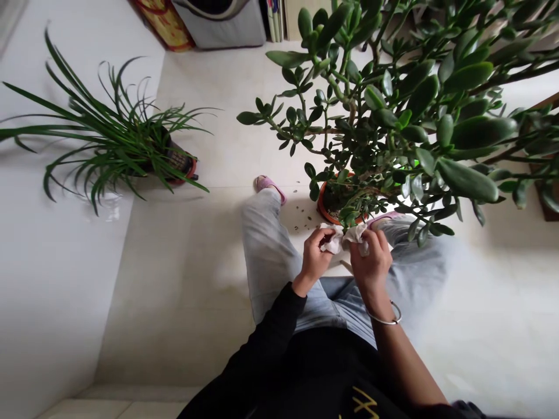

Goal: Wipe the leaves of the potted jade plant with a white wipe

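My left hand (pixel 315 254) and my right hand (pixel 370 259) are both closed on a crumpled white cloth (pixel 344 238), held between them just below the lowest leaves of a large jade plant (pixel 393 116). The plant grows from an orange-red pot (pixel 324 205) on the floor between my legs. The cloth sits against a low leafy twig. My right wrist wears a silver bangle (pixel 386 318).
A second potted plant (pixel 117 139) with long thin leaves stands at the left by a white wall. Small leaf bits (pixel 301 218) lie on the pale tiled floor near the pot. A grey appliance (pixel 222 23) and a patterned object (pixel 163 23) stand at the far end.
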The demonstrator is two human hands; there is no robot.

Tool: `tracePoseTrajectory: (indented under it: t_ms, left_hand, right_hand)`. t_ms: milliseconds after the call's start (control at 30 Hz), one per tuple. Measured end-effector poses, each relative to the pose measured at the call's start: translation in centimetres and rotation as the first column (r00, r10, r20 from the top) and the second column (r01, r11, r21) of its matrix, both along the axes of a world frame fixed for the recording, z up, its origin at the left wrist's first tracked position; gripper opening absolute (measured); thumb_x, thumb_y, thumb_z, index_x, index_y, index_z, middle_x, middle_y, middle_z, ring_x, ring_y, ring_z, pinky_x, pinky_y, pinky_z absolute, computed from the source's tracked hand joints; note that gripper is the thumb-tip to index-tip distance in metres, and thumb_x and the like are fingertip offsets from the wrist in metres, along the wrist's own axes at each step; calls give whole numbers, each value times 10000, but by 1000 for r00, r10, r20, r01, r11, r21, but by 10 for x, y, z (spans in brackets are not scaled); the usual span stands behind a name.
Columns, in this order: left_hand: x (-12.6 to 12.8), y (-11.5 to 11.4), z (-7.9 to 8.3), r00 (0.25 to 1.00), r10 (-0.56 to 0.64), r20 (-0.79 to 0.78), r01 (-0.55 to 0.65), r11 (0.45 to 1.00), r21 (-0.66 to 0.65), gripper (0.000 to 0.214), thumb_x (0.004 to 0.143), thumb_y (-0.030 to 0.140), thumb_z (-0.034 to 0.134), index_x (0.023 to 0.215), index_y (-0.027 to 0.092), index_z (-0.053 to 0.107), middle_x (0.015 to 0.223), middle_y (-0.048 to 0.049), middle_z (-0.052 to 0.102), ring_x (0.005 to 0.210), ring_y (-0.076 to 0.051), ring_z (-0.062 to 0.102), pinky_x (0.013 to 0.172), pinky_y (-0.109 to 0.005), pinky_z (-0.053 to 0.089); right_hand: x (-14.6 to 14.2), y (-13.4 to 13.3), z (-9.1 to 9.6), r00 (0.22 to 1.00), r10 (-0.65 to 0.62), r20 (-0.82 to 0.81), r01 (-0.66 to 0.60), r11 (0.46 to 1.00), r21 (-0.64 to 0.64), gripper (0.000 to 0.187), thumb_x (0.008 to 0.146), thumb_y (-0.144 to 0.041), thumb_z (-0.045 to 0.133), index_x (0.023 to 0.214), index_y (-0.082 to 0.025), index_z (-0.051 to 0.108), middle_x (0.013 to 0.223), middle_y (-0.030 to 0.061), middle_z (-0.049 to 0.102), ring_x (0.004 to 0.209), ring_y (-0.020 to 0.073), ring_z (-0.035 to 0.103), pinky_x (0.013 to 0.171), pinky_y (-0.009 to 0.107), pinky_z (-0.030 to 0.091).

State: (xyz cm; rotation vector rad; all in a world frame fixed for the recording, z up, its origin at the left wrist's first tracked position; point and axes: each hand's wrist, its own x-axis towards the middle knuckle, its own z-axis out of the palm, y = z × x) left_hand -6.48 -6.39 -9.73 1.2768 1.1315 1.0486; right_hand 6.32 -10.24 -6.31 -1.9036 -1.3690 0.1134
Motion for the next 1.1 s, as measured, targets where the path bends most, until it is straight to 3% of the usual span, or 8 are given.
tracePoseTrajectory:
  t_ms: [333, 500, 600, 667, 700, 867, 1000, 1100]
  left_hand:
    - [3, 1, 0, 997, 72, -2, -72, 997, -20, 80, 837, 210, 692, 906, 192, 729, 866, -29, 728, 754, -136, 632, 724, -234, 500]
    - [1, 7, -4, 984, 157, 88, -146, 982, -120, 98, 771, 205, 717, 866, 181, 711, 849, -23, 729, 769, -136, 649, 734, -241, 510]
    - [-1, 11, -8, 973, 199, 121, -173, 965, -195, 88, 760, 239, 735, 816, 183, 696, 782, -1, 703, 712, -117, 619, 707, -235, 507]
    - [-2, 12, -10, 966, 217, 143, -180, 955, -237, 103, 757, 260, 751, 789, 183, 690, 735, 14, 676, 667, -101, 581, 667, -222, 490]
    - [-1, 12, -11, 961, 224, 161, -178, 949, -260, 120, 752, 274, 763, 783, 183, 691, 722, 18, 665, 651, -95, 563, 643, -215, 479]
    - [-1, 11, -13, 952, 230, 202, -154, 930, -333, 171, 725, 313, 797, 809, 178, 736, 747, 6, 691, 664, -103, 565, 628, -215, 478]
    - [-9, 12, -14, 965, 195, 177, -130, 937, -323, 161, 739, 291, 765, 849, 173, 773, 832, -34, 758, 794, -145, 659, 751, -245, 527]
    - [-14, 13, -15, 960, 191, 203, -112, 931, -348, 221, 710, 302, 818, 886, 171, 796, 876, -55, 783, 846, -165, 698, 819, -279, 557]
  right_hand:
    - [4, -3, -2, 1000, -7, -21, 10, 993, 115, 228, 880, -149, 618, 724, -238, 479, 676, -46, 482, 616, 120, 446, 619, 260, 367]
    - [2, -22, -10, 952, -51, -302, 92, 988, 126, 263, 853, -249, 655, 707, -242, 435, 658, -69, 422, 599, 105, 374, 587, 248, 336]
    - [1, -35, -33, 728, -215, -651, 205, 974, -92, 252, 893, -416, 643, 776, -223, 532, 689, -51, 518, 628, 117, 433, 592, 247, 375]
    - [1, -34, -56, 398, -305, -865, 181, 951, -252, 313, 832, -494, 701, 795, -223, 548, 669, -66, 533, 598, 112, 428, 549, 235, 361]
    - [1, -30, -68, 315, -312, -897, 140, 949, -281, 338, 834, -531, 683, 788, -231, 533, 632, -81, 506, 557, 108, 410, 513, 228, 343]
    - [-7, 21, -107, -3, -240, -971, -45, 970, -239, 241, 831, -462, 679, 854, -233, 605, 725, -41, 660, 629, 130, 582, 565, 233, 486]
    - [-16, 52, -106, -230, -181, -956, -164, 976, -145, 84, 865, -328, 670, 913, -260, 663, 860, -4, 750, 812, 178, 697, 758, 329, 613]
    - [-18, 57, -100, -337, -175, -925, -204, 973, -110, 86, 883, -301, 661, 963, -278, 683, 895, 1, 765, 908, 203, 725, 842, 388, 639]
